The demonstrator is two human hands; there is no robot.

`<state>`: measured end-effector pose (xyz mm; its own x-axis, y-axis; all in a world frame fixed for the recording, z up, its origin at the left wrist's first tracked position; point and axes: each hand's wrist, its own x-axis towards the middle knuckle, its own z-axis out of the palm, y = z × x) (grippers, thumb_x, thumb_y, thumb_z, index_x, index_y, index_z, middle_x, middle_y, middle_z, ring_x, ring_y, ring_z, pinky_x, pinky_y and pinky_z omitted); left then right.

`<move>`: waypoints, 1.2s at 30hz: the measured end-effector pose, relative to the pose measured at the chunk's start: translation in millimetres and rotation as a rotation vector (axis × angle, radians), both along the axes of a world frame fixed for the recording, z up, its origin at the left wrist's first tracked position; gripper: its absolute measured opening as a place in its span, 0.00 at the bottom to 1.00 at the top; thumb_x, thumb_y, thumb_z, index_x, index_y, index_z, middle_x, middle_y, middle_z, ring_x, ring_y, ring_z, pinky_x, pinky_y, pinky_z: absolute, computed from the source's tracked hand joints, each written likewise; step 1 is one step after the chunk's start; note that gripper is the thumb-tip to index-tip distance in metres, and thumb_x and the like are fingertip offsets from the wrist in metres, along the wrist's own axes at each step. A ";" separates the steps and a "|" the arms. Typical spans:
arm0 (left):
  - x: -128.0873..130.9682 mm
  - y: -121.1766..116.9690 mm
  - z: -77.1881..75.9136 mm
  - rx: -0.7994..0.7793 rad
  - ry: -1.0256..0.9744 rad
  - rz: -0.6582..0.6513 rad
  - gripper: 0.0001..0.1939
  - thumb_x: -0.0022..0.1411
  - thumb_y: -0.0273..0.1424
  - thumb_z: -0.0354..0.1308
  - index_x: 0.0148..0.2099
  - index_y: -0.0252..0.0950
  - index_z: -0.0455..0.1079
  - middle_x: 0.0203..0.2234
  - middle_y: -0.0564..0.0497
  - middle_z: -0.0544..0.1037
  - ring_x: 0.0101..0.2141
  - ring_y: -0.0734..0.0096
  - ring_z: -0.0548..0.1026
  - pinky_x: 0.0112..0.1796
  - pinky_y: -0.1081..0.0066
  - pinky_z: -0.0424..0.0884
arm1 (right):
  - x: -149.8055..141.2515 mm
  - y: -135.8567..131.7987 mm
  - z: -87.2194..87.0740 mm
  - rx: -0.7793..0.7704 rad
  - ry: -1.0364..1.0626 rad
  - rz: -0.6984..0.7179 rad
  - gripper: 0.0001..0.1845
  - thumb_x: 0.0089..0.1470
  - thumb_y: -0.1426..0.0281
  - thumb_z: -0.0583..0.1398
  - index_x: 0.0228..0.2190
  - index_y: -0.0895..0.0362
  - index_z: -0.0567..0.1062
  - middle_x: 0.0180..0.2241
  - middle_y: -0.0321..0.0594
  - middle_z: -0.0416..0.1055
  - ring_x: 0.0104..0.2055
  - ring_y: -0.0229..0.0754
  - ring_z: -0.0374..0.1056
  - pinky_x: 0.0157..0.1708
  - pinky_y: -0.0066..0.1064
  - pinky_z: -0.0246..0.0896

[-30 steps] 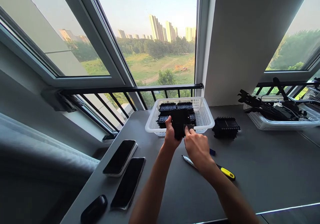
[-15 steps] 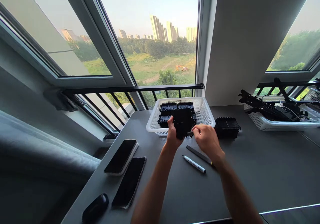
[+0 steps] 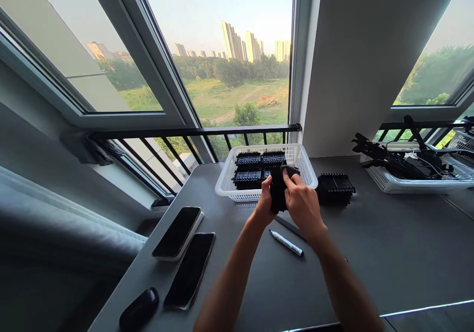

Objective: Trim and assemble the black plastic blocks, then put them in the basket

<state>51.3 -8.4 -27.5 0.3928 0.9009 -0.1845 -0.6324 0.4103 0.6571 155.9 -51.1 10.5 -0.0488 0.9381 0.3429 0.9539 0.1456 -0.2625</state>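
Between my two hands, above the front edge of a white plastic basket (image 3: 226, 187), is a black plastic part (image 3: 277, 192) with a toothed edge. My left hand (image 3: 264, 204) grips its left side, thumb up. On its right side my right hand (image 3: 302, 201) is closed round it, with a finger pressed on its upper face. Several similar black toothed parts (image 3: 249, 176) lie in rows inside the basket. Another stack of black parts (image 3: 336, 188) stands on the table right of the basket. My fingers hide the held part's lower and right edges.
A white marker (image 3: 286, 243) and a dark flat strip (image 3: 291, 227) lie below my hands. Two phones (image 3: 178, 233) (image 3: 190, 270) and a black mouse (image 3: 139, 308) are at left. A second basket (image 3: 392, 181) with cables stands right. A black railing (image 3: 196, 132) runs behind.
The black part has turned from showing its broad flat face to a narrower side. My right hand has moved from its lower corner up onto its upper face.
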 end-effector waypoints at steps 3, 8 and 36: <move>2.8 -0.8 0.6 -0.021 -0.057 0.045 0.27 0.65 0.48 0.46 0.49 0.32 0.74 0.36 0.45 0.82 0.42 0.60 0.79 0.46 0.67 0.72 | -4.0 -4.3 4.0 -0.068 -0.071 0.006 0.28 0.65 0.71 0.46 0.65 0.57 0.56 0.43 0.44 0.71 0.37 0.43 0.72 0.33 0.30 0.64; 0.9 2.8 2.4 -0.072 -0.122 0.166 0.23 0.63 0.47 0.50 0.44 0.33 0.75 0.35 0.46 0.81 0.42 0.60 0.79 0.47 0.67 0.72 | -11.2 -8.0 7.5 -0.190 -0.124 0.042 0.28 0.65 0.71 0.46 0.65 0.57 0.56 0.45 0.47 0.72 0.39 0.43 0.73 0.35 0.29 0.64; -24.3 17.1 7.7 -0.056 -0.086 0.194 0.26 0.65 0.47 0.45 0.43 0.32 0.75 0.30 0.46 0.82 0.32 0.64 0.80 0.35 0.69 0.76 | -7.2 -11.6 8.1 -0.205 0.221 0.127 0.19 0.61 0.72 0.50 0.36 0.54 0.80 0.36 0.40 0.77 0.39 0.40 0.72 0.39 0.27 0.60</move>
